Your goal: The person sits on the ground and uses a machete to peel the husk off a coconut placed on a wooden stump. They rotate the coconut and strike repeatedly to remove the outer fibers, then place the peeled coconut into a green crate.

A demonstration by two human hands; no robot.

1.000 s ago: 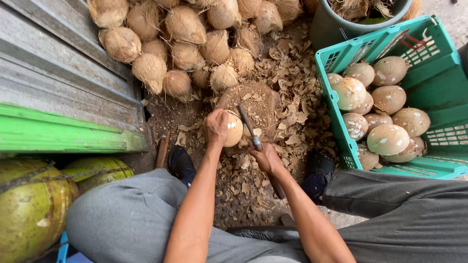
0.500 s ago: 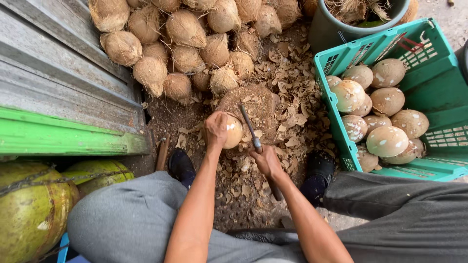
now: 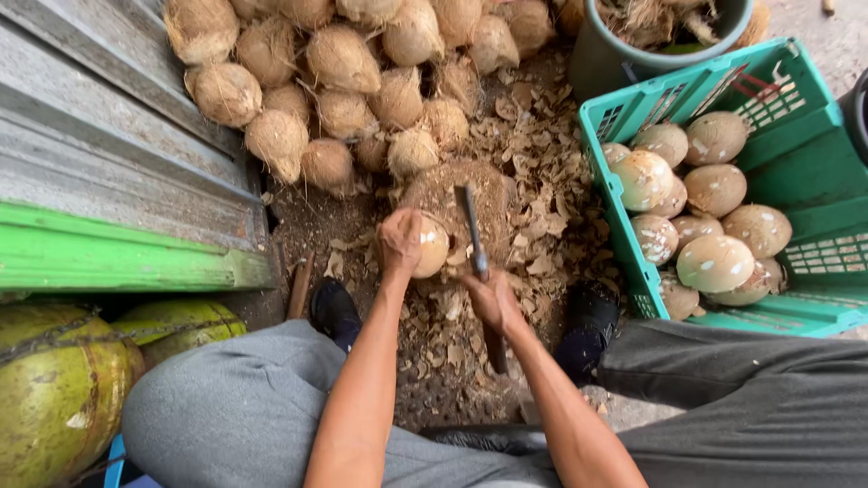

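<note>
Two hands engaged at the chopping block

Your left hand (image 3: 400, 242) wraps a pale, partly peeled coconut (image 3: 430, 246), pressing it against the husk-covered block (image 3: 452, 194). Your right hand (image 3: 493, 300) is clenched around a knife (image 3: 473, 233), blade raised just beside the coconut. Peeled coconuts fill the green crate (image 3: 776, 167) on your right.

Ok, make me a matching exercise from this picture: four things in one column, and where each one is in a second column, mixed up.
Things
1. peeled coconut
2. knife
3. green crate
4. husked brown coconuts

Places
A. piled at the top, beside the metal wall
B. in the right hand
C. on the right, holding pale peeled coconuts
D. in the left hand, over the chopping block

Pairs: 1-D, 2-B, 3-C, 4-A
</note>
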